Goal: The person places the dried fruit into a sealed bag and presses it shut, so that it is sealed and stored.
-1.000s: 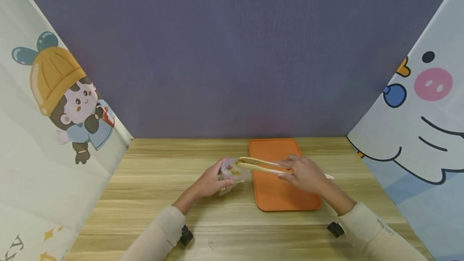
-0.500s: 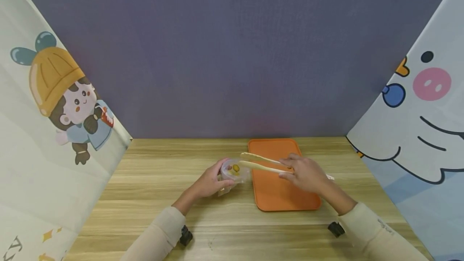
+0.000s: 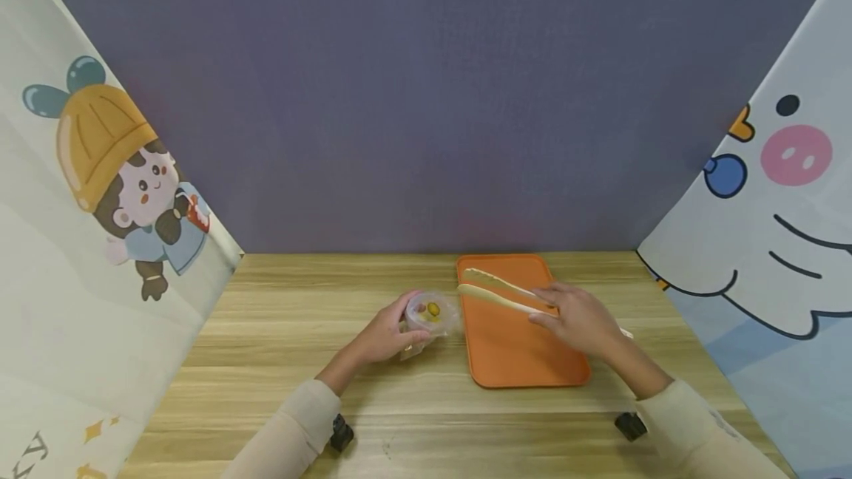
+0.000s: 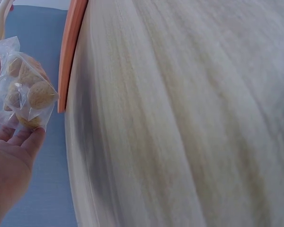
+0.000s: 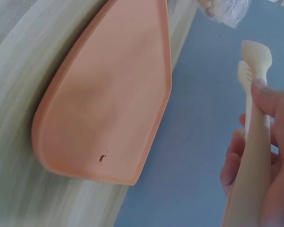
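Observation:
My left hand (image 3: 388,329) holds a clear plastic bag (image 4: 22,90) by its side, fingers curled round it. Several round tan-brown balls (image 4: 41,95) sit inside; the left wrist view shows them through the plastic. From above, a round, pale mouth on the bag frames one brownish-yellow ball (image 3: 434,309). My right hand (image 3: 580,318) grips cream-coloured tongs (image 3: 495,300) above the orange tray. The tongs' tips point left, spread apart with nothing between them. In the right wrist view, thumb and fingers press the two arms from opposite sides.
An orange tray (image 3: 526,353) lies on the wooden table (image 3: 319,279), just right of the bag. A small dark mark (image 5: 103,156) shows on its surface. A dark grey wall (image 3: 426,109) rises behind the table, with printed panels at both sides.
The tongs' tips were close together over the bag's mouth; they spread, then moved right and slightly up, over the tray. A ball now shows plainly in the mouth. My left hand stayed put.

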`<state>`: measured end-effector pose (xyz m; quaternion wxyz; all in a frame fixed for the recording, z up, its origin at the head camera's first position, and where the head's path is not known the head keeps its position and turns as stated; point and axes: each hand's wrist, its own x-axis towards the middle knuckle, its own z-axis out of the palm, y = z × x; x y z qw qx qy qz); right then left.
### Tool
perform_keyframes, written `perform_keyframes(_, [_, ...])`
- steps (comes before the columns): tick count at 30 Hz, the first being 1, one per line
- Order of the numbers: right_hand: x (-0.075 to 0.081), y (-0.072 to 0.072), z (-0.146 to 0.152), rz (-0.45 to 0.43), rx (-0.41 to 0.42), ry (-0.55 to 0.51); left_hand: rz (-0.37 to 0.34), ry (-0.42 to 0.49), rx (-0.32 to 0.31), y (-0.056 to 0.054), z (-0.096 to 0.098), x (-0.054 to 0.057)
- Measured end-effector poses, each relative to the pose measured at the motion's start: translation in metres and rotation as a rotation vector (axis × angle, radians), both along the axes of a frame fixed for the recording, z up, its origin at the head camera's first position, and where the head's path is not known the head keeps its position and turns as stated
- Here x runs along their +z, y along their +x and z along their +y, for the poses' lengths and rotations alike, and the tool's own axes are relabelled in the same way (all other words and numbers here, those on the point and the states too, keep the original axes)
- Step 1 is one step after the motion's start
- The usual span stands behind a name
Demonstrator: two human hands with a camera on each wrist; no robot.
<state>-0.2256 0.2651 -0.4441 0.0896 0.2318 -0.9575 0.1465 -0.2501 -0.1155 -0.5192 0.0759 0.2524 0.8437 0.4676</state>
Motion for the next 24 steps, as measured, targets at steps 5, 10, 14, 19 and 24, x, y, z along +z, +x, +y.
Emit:
perform_keyframes(5, [-0.003,0.002,0.01,-0.015,-0.054,-0.016,-0.006,-0.001,0.008,0.001,-0.001,0.0])
perform_keyframes(10, [-0.008,0.003,0.02,-0.022,-0.073,-0.042,-0.008,-0.013,0.006,0.002,-0.002,0.0])
perform_keyframes(14, [-0.012,0.005,0.028,-0.013,-0.08,-0.06,-0.017,-0.021,0.003,0.002,-0.004,0.0])
perform_keyframes(19, [-0.018,0.006,0.038,0.018,-0.086,-0.062,-0.011,-0.021,-0.002,0.002,-0.006,-0.001])
perform_keyframes(24, [-0.026,0.006,0.052,0.019,-0.137,-0.052,-0.008,-0.011,0.0,0.002,-0.007,-0.001])
